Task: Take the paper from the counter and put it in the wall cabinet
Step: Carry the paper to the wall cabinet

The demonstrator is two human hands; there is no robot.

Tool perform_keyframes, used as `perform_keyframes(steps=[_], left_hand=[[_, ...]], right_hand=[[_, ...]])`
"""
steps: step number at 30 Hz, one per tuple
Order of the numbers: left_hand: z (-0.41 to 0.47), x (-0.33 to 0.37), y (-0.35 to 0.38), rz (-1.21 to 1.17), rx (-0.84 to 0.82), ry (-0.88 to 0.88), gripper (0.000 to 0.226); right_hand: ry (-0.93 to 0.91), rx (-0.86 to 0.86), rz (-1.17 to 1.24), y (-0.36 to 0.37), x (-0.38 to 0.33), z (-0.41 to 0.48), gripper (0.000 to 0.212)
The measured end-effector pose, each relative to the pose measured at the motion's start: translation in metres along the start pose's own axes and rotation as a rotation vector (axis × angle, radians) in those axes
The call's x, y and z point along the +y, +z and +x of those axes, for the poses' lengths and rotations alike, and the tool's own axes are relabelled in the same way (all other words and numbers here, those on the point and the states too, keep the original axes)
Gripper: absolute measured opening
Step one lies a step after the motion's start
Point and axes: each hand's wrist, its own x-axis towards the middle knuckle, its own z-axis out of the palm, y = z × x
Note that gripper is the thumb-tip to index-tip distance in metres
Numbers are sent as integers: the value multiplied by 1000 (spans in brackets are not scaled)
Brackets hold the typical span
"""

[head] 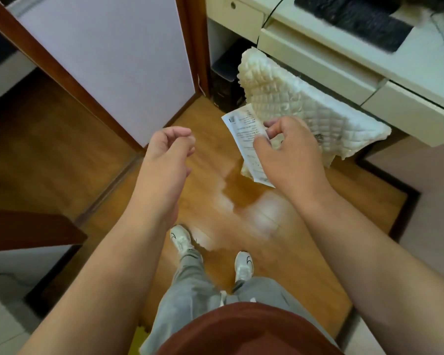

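The paper (246, 139), a printed receipt, is pinched in the right hand (287, 152) above the wood floor, the left hand (169, 147) is loosely curled and holds nothing, so carrying it to the wall cabinet comes next.

A glossy wooden floor (244, 208) is lit by pale glare. A white door (108, 55) in a brown frame is seen left; a cream desk (369, 70) with drawers, right.

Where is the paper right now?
In the head view, the paper is pinched in the right hand, right of centre, over the wooden floor beside the quilted cushion.
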Motion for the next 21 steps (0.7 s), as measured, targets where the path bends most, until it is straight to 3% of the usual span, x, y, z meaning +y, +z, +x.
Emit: perform_keyframes(steps=[7,15,21], left_hand=[[80,43,-42,-14,-66,32,22],[163,134,-87,35,-166,196,22],[197,180,-91,32,-241,303,20]], right_hand=[[10,109,-14,37,-62,46,11],[89,266,12,66,-150,98,18],[49,358,28,65,-191,128,18]])
